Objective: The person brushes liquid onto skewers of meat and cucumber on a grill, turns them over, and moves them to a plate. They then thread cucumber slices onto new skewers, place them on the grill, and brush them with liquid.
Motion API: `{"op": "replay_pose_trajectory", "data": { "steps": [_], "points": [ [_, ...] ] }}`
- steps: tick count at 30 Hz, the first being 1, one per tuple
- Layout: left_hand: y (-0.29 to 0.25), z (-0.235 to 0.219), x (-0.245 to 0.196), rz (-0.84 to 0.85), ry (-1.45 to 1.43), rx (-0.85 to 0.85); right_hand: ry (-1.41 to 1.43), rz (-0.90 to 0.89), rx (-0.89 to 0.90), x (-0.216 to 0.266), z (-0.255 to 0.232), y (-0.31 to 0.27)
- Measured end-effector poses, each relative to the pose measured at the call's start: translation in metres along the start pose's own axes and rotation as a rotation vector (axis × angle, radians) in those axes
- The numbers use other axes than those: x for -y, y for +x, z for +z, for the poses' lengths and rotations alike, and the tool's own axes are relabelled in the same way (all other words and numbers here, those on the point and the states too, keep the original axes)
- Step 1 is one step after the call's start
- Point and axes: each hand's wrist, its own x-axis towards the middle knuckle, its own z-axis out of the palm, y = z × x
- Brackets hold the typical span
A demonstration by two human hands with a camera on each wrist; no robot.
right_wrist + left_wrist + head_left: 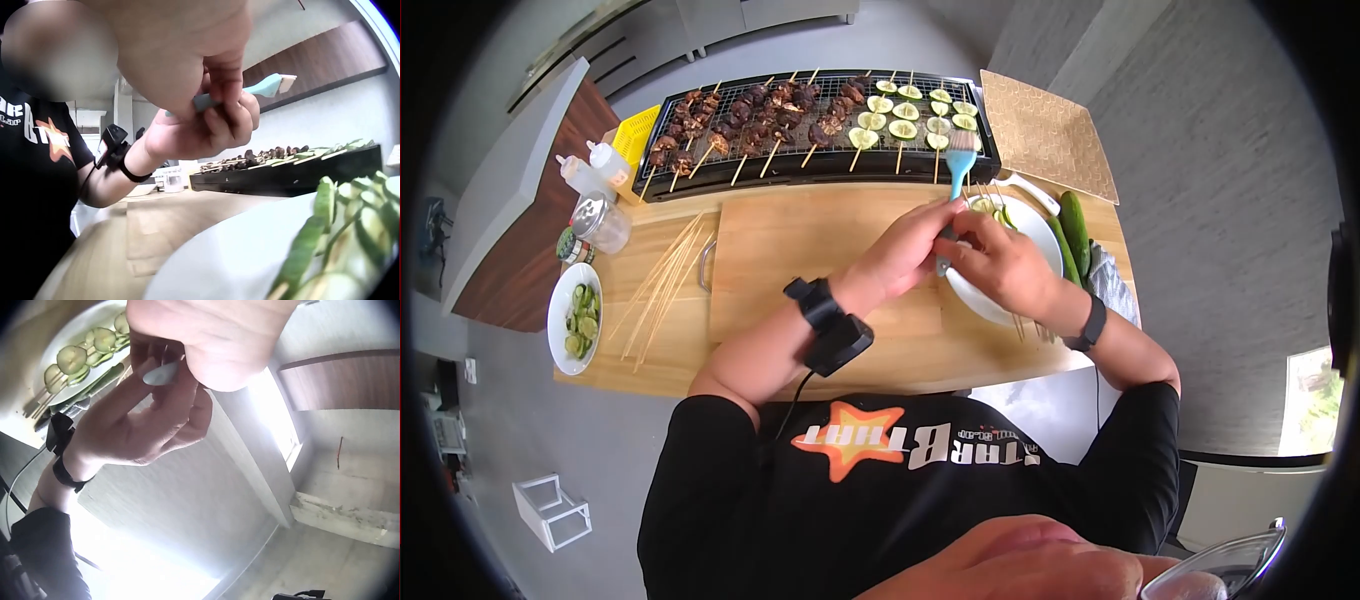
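Observation:
A basting brush (962, 160) with a light blue handle and pale bristles is held in front of the body, bristles pointing away toward the grill. My left hand (908, 245) curls its fingers round the handle, as the right wrist view shows. Against it, my right hand (1005, 265) pinches the handle near its lower end with thumb and fingers. Below the right hand stands a white bowl (1045, 222) with skewered cucumber slices (72, 359). Beyond the bristles, a black grill (810, 165) carries browned meat skewers (785, 100) and skewers of cucumber slices (903, 130).
A wooden cutting board (800, 280) lies before the grill. Bare skewers (662, 285), a bowl of cucumber pieces (558, 320), a glass jar (603, 225) and squeeze bottles (608, 165) stand left. Whole cucumbers (1075, 230) and a woven mat (1050, 135) lie right.

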Motion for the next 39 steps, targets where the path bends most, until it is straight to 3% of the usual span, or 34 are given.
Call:
{"op": "replay_pose_trajectory", "data": {
  "steps": [1,5,8,10,13,19,22,26,29,33,39],
  "points": [
    [0.012,-0.009,0.000,0.005,-0.011,0.036,-0.048,-0.063,-0.098,-0.006,-0.003,0.003],
    [0.044,-0.010,-0.003,0.022,-0.092,0.076,0.069,0.065,-0.212,-0.039,-0.011,0.010],
    [0.067,-0.028,0.011,0.011,0.046,-0.183,0.098,0.146,-0.417,-0.081,-0.013,0.033],
    [0.068,-0.022,0.015,0.044,0.131,-0.251,0.079,0.152,-0.456,-0.117,-0.006,0.044],
    [0.072,-0.025,0.021,0.040,0.118,-0.236,0.247,0.357,-0.281,-0.131,0.002,0.046],
    [0.087,-0.033,0.016,0.055,0.074,-0.168,0.225,0.355,-0.402,-0.106,-0.012,0.036],
    [0.100,-0.043,0.019,-0.005,0.062,-0.200,0.231,0.373,-0.283,-0.087,-0.016,0.027],
    [0.109,-0.050,0.019,-0.126,0.063,-0.232,0.324,0.377,-0.430,-0.077,-0.020,0.017],
    [0.114,-0.054,0.019,-0.153,0.135,-0.253,0.236,0.340,-0.292,-0.073,-0.016,0.007],
    [0.116,-0.046,0.020,-0.185,0.315,-0.325,0.347,0.440,-0.468,-0.070,-0.030,-0.003],
    [0.115,-0.031,0.009,0.016,0.602,-0.330,0.304,0.494,-0.605,-0.087,-0.039,-0.010]
  ]
}}
